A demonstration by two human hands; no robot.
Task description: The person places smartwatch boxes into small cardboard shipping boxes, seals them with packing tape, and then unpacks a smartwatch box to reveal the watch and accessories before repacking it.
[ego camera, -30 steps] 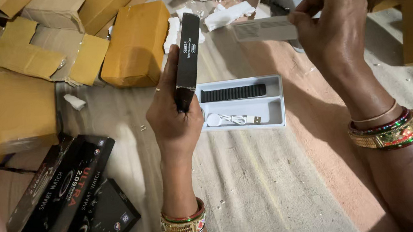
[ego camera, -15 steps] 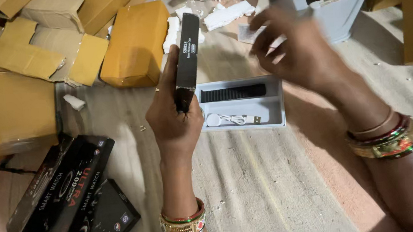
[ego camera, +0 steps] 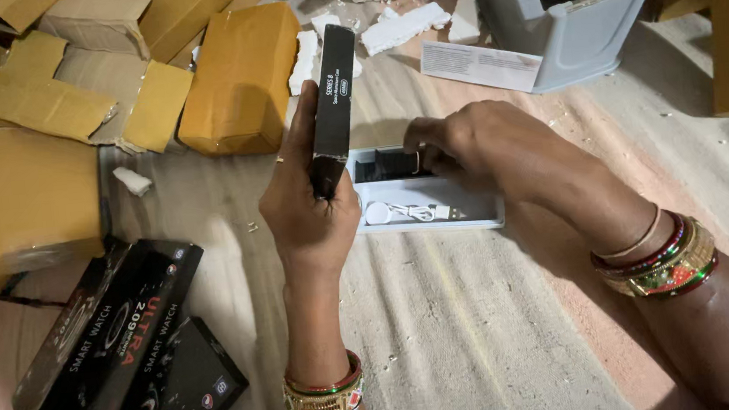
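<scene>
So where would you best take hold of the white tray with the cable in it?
By its long near edge, from above. The white tray lies flat and open-topped on the cloth; the right hand covers its far compartment and the left hand, holding the black box, crowds its left end.

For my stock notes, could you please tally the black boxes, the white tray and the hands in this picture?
Black boxes lying flat at lower left: 3
Black box lid held upright by the left hand: 1
White tray, with the right hand reaching in: 1
Hands: 2
Total: 7
</scene>
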